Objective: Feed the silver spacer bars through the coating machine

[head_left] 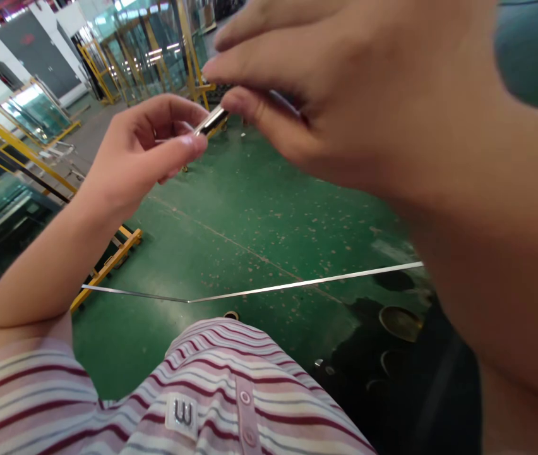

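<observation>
My left hand [148,148] and my right hand [345,88] are raised close to the camera. Both pinch the same small shiny metal piece [212,120], a short silvery bar, between thumb and fingers. The left hand grips its left end; the right thumb and forefinger grip its right end, where the rest of it is hidden behind the fingers. Below the hands a long thin metal strip [297,285] runs across the view, bent at a shallow corner near the middle. My striped shirt [212,392] fills the bottom.
Green painted floor [250,215] lies below. Yellow racks with glass panes [32,114] stand on the left and at the back. A yellow frame foot [108,265] rests on the floor at left. Dark round parts [399,322] sit at lower right.
</observation>
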Demonstrator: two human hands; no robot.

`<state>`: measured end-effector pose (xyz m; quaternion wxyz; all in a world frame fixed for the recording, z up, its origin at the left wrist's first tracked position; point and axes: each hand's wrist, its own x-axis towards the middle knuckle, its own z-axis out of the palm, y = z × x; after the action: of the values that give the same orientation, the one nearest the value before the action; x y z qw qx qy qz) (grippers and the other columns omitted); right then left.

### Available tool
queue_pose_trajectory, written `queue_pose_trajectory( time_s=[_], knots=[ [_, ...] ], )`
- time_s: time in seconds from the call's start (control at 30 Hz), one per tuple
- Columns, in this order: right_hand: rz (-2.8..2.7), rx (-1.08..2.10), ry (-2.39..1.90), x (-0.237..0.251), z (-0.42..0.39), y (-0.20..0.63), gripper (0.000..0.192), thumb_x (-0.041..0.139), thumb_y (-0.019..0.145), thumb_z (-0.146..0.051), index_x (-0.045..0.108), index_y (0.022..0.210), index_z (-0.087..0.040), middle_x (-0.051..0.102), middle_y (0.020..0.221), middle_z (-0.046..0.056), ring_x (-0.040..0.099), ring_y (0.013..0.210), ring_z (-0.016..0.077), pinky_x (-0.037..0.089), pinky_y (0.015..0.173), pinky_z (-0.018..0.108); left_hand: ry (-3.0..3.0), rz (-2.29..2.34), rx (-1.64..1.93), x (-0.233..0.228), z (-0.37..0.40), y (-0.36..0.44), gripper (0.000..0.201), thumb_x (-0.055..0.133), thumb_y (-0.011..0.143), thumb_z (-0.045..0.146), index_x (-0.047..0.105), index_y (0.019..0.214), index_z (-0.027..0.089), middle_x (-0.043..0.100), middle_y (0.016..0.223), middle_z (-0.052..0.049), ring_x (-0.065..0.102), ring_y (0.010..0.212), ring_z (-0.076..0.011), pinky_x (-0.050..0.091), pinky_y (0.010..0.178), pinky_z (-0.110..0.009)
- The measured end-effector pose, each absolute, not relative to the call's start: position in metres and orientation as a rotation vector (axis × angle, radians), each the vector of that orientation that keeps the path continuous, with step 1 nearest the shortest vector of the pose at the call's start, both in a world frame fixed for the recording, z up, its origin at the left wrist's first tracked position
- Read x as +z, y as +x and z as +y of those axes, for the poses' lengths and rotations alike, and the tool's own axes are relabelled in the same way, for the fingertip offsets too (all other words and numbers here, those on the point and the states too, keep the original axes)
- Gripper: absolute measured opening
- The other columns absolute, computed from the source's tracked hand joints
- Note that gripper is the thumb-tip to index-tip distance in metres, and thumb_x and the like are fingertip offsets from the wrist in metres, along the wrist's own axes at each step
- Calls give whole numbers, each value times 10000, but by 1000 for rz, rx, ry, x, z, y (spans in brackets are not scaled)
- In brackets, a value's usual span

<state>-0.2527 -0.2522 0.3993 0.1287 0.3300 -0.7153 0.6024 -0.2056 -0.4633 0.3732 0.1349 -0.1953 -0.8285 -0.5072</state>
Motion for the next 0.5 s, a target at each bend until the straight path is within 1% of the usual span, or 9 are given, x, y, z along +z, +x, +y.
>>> queue_pose_trajectory(
  time_s=[0.03, 0.07, 0.1, 0.13, 0.2, 0.23, 0.37, 0.43, 0.5],
  knots=[
    [-2184, 1387, 1125, 397, -248, -254, 186, 598, 890, -222, 751, 795, -268, 718, 1021, -191, 486, 1318, 127, 292, 1159, 346, -555, -2413, -1486, 373, -464, -206, 235, 760, 824, 257, 715, 1040, 175, 613, 752, -12, 459, 530, -54, 303, 466, -217],
    [-2239, 1061, 1237, 394, -245, -256, 123, 664, 860, -285, 747, 947, -311, 690, 1139, -205, 467, 1328, 124, 216, 1204, 358, -533, -2427, -1505, 374, -463, -206, 234, 745, 832, 269, 711, 1046, 181, 616, 747, -13, 466, 531, -59, 316, 466, -216],
    [-2255, 843, 1280, 391, -243, -257, 206, 702, 841, -345, 725, 1045, -335, 673, 1193, -197, 456, 1334, 131, 175, 1227, 371, -494, -2443, -1520, 374, -462, -206, 227, 724, 847, 290, 702, 1046, 184, 618, 739, -14, 476, 534, -65, 332, 469, -215],
    [-2267, 776, 1252, 389, -243, -257, 236, 724, 833, -380, 719, 1065, -334, 681, 1186, -175, 464, 1326, 142, 161, 1241, 383, -441, -2458, -1527, 374, -461, -206, 224, 701, 866, 320, 689, 1043, 183, 618, 734, -17, 491, 542, -73, 352, 477, -216],
    [-2317, 905, 1158, 386, -244, -257, 76, 715, 867, -366, 732, 928, -324, 712, 1082, -158, 486, 1313, 139, 154, 1259, 392, -339, -2480, -1507, 375, -457, -205, 246, 682, 884, 372, 652, 1024, 172, 604, 729, -18, 535, 577, -90, 394, 508, -216],
    [-2312, 1058, 1134, 385, -246, -257, 78, 700, 890, -343, 720, 823, -309, 721, 1029, -160, 480, 1328, 133, 168, 1263, 398, -307, -2486, -1485, 376, -454, -205, 267, 687, 882, 387, 634, 1018, 164, 593, 728, -16, 556, 601, -97, 408, 526, -213],
    [-2169, 1776, 1104, 384, -250, -258, 535, 452, 1039, -309, 529, 519, -212, 731, 869, -152, 368, 1431, 97, 355, 1207, 380, -336, -2491, -1485, 378, -452, -206, 265, 701, 872, 344, 608, 1048, 170, 580, 746, -7, 582, 646, -105, 405, 533, -193],
    [-2152, 1980, 1031, 382, -250, -261, 624, 317, 1075, -319, 490, 489, -195, 728, 824, -133, 334, 1447, 90, 442, 1139, 349, -391, -2478, -1530, 378, -453, -206, 237, 706, 856, 291, 621, 1055, 194, 586, 753, -6, 570, 638, -103, 387, 507, -190],
    [-2105, 2099, 981, 382, -250, -263, 654, 267, 1084, -331, 511, 492, -200, 722, 783, -115, 377, 1428, 105, 479, 1106, 359, -426, -2472, -1561, 379, -455, -207, 228, 716, 838, 264, 634, 1044, 209, 589, 753, -3, 563, 637, -102, 378, 497, -191]
  ],
)
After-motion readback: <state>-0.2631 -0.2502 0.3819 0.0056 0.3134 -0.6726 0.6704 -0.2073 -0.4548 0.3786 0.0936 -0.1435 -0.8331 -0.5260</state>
